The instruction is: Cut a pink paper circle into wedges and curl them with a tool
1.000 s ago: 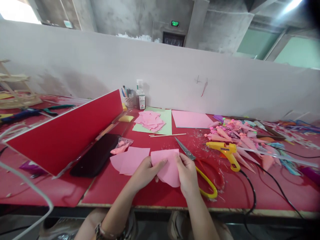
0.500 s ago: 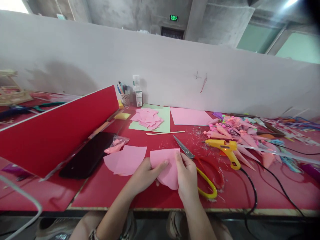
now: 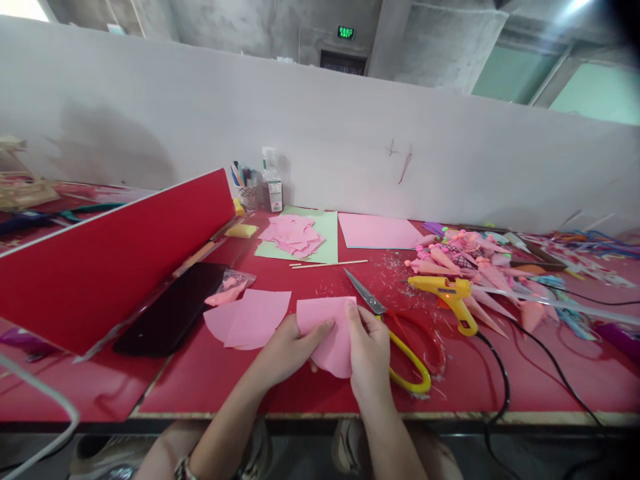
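A pink paper piece (image 3: 334,347) with a rounded lower edge is held above the red table, near its front edge. My left hand (image 3: 295,347) grips its left side, thumb lying on top of the sheet. At the right side, my right hand (image 3: 369,340) pinches the paper, its thumb near the upper right corner. Beside my right hand lie large scissors (image 3: 409,360) with red and yellow handles, blades pointing up and left. Other pink cut pieces (image 3: 257,320) lie overlapping left of my left hand.
A yellow glue gun (image 3: 447,293) with a black cord lies right of the scissors, before a pile of pink cones (image 3: 460,257). Pink scraps (image 3: 293,235) rest on green paper (image 3: 327,240). At left are a black phone-like slab (image 3: 170,313) and a red upright board (image 3: 120,247).
The whole view has shifted slightly. Both hands keep nearly the same hold on the pink paper.
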`<state>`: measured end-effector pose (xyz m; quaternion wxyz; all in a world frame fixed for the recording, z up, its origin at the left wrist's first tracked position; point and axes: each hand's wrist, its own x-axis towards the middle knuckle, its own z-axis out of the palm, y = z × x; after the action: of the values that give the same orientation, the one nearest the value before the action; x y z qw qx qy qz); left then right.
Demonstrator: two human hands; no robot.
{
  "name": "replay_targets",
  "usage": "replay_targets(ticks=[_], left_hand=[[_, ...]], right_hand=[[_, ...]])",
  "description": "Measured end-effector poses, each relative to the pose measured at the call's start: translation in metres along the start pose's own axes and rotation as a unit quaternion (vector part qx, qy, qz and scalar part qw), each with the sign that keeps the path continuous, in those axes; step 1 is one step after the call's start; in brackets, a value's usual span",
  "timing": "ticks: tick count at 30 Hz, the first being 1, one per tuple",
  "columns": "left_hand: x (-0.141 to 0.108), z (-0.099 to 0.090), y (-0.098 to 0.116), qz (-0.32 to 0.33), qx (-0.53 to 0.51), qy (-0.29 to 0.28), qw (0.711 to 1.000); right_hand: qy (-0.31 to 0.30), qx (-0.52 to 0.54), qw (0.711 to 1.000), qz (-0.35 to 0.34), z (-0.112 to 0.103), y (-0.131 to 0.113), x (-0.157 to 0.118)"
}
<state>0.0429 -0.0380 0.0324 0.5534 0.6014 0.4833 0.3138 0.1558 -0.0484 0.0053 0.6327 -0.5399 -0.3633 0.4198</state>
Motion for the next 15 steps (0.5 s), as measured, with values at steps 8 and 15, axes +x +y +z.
replay_targets(ticks=[8,15], left_hand=[[-0.002,-0.006,0.001,0.019,0.06,-0.016,0.998],[-0.003,-0.009,-0.001,0.027,0.047,-0.037,0.998]], right_hand=[[-0.039,0.017,0.998,0.037,-0.002,-0.008,-0.001],[-0.068,-0.038,0.996,-0.043,-0.01,-0.012,0.001]])
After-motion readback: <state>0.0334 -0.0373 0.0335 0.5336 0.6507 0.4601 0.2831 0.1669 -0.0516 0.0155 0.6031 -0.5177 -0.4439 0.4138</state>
